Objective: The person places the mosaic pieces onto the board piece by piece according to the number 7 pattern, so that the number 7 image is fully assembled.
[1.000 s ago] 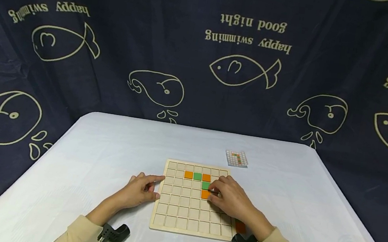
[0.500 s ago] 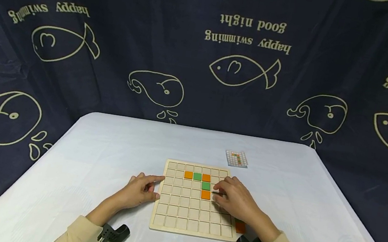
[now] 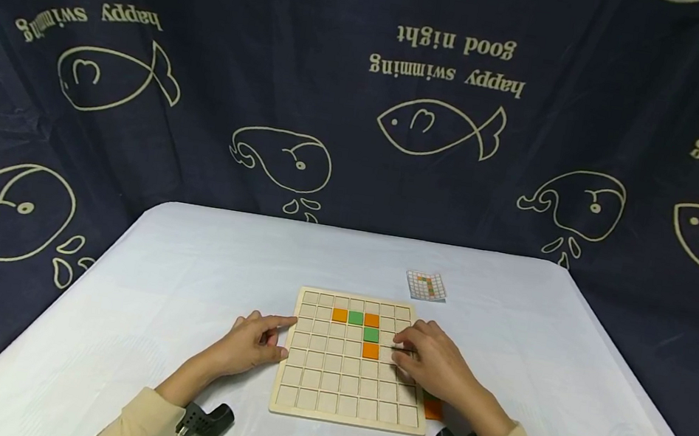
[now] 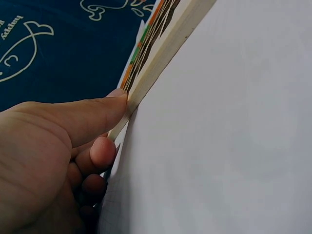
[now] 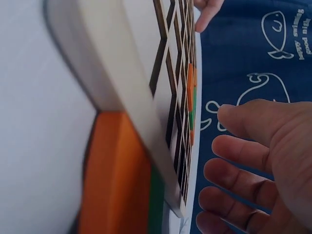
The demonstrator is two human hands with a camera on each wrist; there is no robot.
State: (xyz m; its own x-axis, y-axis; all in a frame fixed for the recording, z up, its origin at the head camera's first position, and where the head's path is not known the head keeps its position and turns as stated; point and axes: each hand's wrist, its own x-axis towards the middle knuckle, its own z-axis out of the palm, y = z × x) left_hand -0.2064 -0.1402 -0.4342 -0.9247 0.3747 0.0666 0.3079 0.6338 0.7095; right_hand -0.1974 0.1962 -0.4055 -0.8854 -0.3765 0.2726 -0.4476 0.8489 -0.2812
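Note:
A wooden grid board (image 3: 329,383) lies on the white table. Orange and green square tiles form a corner shape on it: a far row ends in an orange tile (image 3: 372,319), then come a green tile (image 3: 370,334) and a nearer orange tile (image 3: 370,350). My left hand (image 3: 248,341) rests its straight forefinger and thumb against the board's left edge; in the left wrist view the thumb (image 4: 100,114) touches that edge. Over the board's right side is my right hand (image 3: 437,361), fingers loosely bent, nothing between them in the right wrist view.
Close by the board's right edge, partly under my right forearm, lie orange pieces (image 3: 433,408); a green piece (image 5: 156,200) shows beside them in the right wrist view. A small pattern card (image 3: 425,287) lies beyond the board. A dark printed curtain (image 3: 354,181) hangs behind the table.
My right hand has drawn back to the right, away from the nearer orange and green tiles, which are now fully uncovered. The left hand has stayed in place.

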